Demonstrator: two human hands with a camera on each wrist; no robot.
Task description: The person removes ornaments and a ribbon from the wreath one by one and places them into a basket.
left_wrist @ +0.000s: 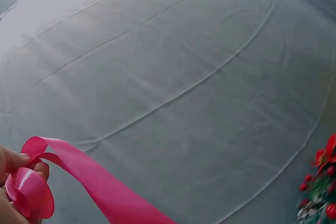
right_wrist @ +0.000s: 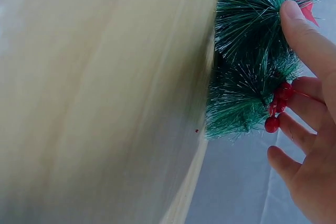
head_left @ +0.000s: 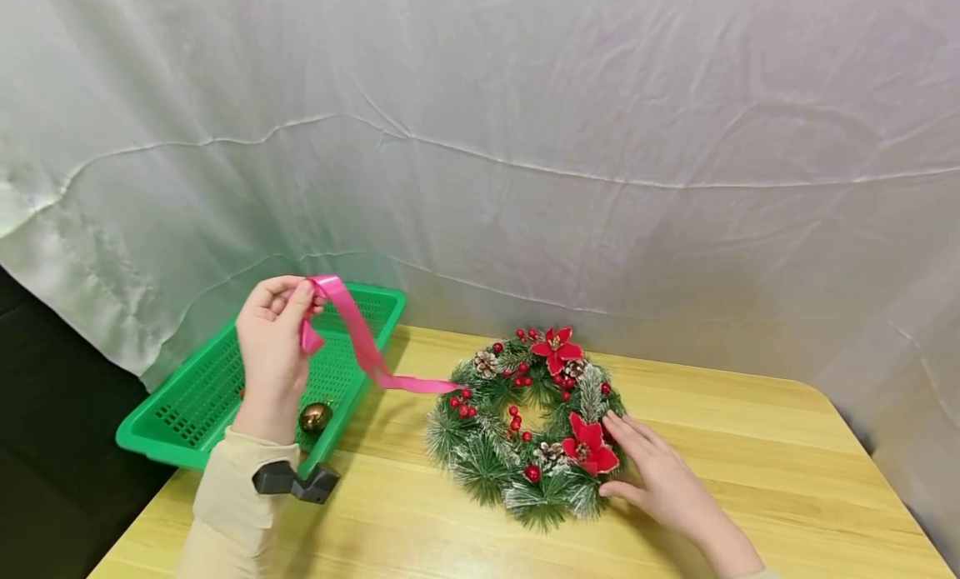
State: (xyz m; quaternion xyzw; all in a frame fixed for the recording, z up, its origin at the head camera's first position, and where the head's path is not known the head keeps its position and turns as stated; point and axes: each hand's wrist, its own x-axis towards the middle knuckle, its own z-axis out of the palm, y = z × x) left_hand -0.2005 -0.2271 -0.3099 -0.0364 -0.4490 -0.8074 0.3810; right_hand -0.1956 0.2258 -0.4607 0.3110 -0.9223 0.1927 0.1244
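A light wooden table (head_left: pixel 750 446) carries everything. A green plastic basket (head_left: pixel 195 396) sits at its left end (one corner juts past the edge), and a Christmas wreath (head_left: pixel 525 429) with red flowers, berries and pine cones lies flat near the middle, apart from the basket.

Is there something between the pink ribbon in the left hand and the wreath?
Nothing visible: the ribbon runs free from the left hand over bare table to the wreath, steadied by the right hand.
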